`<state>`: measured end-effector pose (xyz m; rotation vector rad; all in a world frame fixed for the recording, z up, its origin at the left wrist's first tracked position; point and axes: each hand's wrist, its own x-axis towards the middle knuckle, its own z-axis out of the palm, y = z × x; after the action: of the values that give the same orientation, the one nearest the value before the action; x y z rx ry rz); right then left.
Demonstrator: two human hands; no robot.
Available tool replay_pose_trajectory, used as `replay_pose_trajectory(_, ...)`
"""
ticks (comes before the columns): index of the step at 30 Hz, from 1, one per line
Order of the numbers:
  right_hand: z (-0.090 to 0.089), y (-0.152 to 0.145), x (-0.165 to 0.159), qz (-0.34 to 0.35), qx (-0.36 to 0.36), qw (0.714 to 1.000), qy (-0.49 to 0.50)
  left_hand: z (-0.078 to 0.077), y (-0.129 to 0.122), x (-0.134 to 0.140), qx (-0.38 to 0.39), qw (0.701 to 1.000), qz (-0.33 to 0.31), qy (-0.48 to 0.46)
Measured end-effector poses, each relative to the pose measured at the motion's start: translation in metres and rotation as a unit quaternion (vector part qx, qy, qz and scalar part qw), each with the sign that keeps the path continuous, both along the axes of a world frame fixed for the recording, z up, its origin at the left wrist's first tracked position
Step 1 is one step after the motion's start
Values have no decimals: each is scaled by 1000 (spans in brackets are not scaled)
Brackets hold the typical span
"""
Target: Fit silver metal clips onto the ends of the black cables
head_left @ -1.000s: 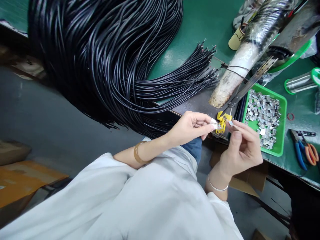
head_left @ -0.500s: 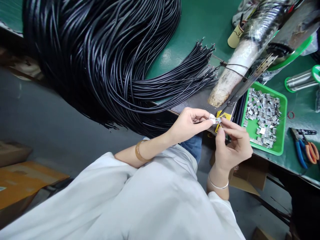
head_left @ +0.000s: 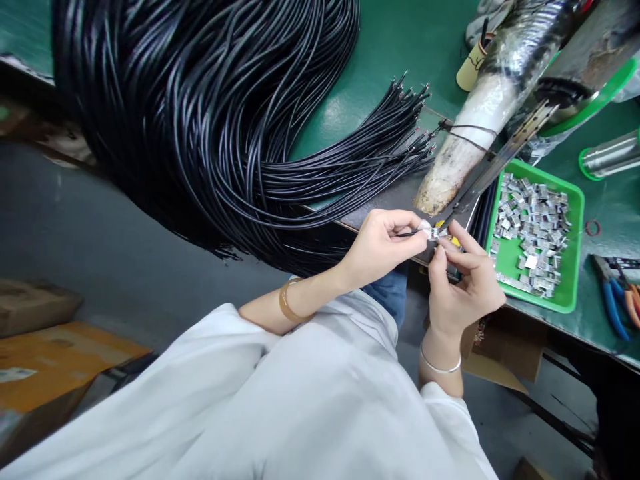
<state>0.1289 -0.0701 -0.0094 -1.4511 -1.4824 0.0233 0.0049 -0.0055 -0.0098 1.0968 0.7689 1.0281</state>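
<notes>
Beside the table edge, my left hand (head_left: 383,243) pinches the end of a black cable (head_left: 407,234), with white wraps on its fingertips. A small silvery metal connector (head_left: 435,233) sticks out from those fingertips. Against it from the other side comes my right hand (head_left: 464,290), thumb and fingers closed in at the connector, the index finger raised a little. The fingers partly hide the fine wire ends there.
A large bundle of black cables (head_left: 215,127) covers the left of the green table (head_left: 385,47). On the right stand a green tray (head_left: 575,253) of metal connectors, pliers (head_left: 613,293) and a wire spool (head_left: 610,157). A wrapped white tube (head_left: 450,153) slants above the hands.
Both hands have stayed together, shifting up slightly. My right index finger has lifted, and more of the black cable shows behind my left fingertips. The view has turned slightly.
</notes>
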Motion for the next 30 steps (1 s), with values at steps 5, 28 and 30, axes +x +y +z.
replay_pose_trajectory(5,9,4,-2,0,23,999,-27,5,0,-1,0,1000,14,3)
replay_pose_trajectory(28,14,2,-1,-14,6,999,-41,11,1,-6,32,998,0,49)
replay_pose_trajectory(30,11,1,-1,-15,2,999,-31,11,2,-7,43,998,-9,46)
